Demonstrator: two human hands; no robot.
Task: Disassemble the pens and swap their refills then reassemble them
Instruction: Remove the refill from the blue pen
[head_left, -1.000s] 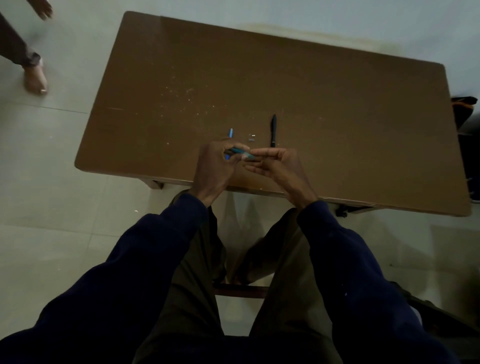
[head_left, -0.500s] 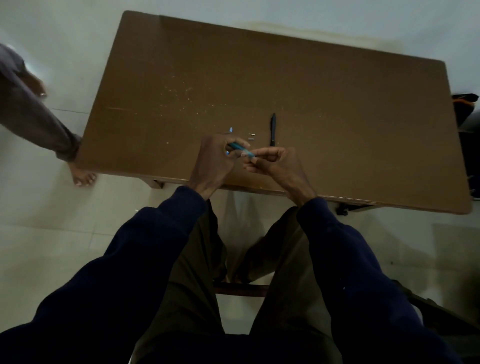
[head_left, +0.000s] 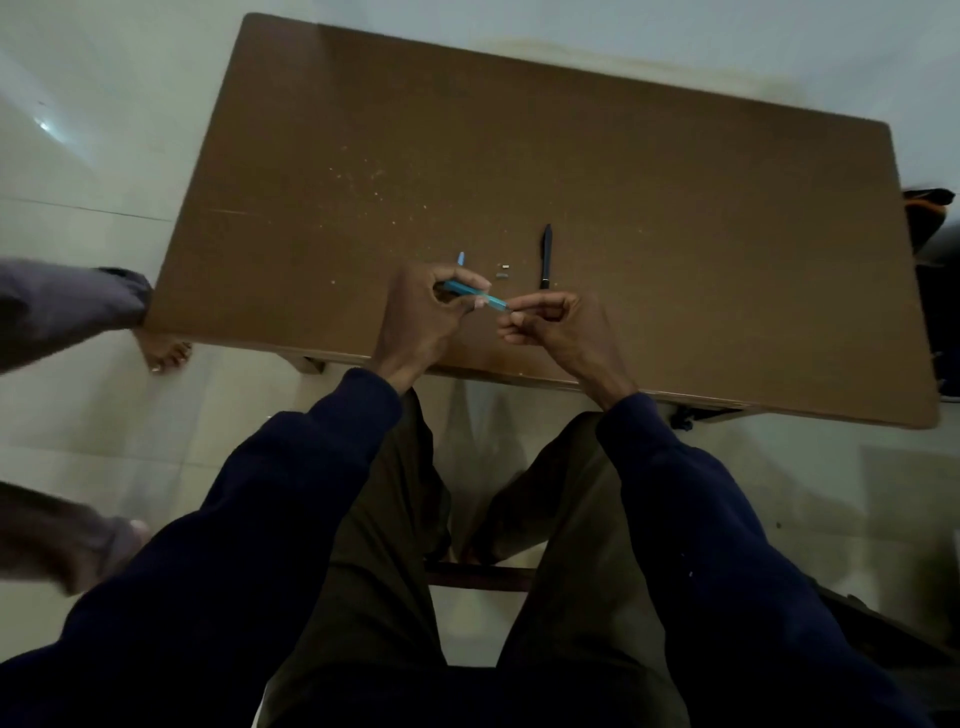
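The person's left hand (head_left: 426, 306) has its grip closed around a blue pen barrel (head_left: 475, 294), pinched between thumb and fingers and held just above the near edge of the counter (head_left: 675, 208). The barrel's free end points toward the right hand (head_left: 550, 322), whose fingertips are pressed together right at that end. Whether they are clamped on a small part, a tip or a refill, I cannot tell; anything there is too small to make out.

Beyond the left grip, a short blue piece (head_left: 461, 258) lies on the counter, and just past the gap between the two hands sit a couple of tiny pale parts (head_left: 502, 270). That suggests the blue pen is already taken apart. Farther out from the right grip, a black pen (head_left: 546, 255) lies whole, as far as I can see, and nobody is touching it.

So by my reckoning the job is in its early part: one pen opened and being worked on, the black one not yet disassembled, and the swap and both reassemblies not yet done.
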